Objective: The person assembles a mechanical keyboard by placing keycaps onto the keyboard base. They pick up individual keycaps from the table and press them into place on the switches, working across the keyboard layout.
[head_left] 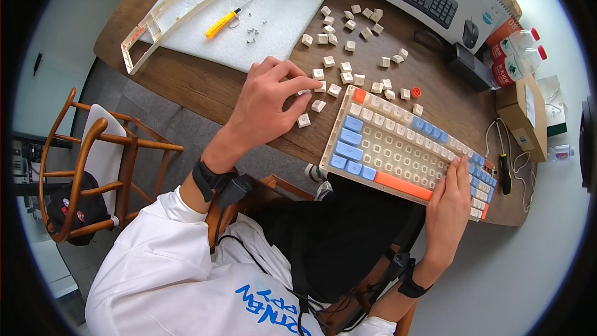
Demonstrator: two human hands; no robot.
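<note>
Ivory keycap [321,88] met the left hand [264,101]; whether its grip held it could not be told. The right hand [449,202] lay unclenched on the part-capped keyboard [398,154], at the near edge of the desk [301,141]. Keycap selection seemed in hand; the next move apparently called for a pinch.

A wooden chair [128,165] and dark bag [78,211] at left; at right, red-capped bottles [515,62] beside a brown cardboard box [521,115].

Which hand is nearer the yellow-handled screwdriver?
Left. In the picture, the left hand is by loose keycaps, below and right of the yellow-handled screwdriver; the right hand is much farther off, on the keyboard.
</note>
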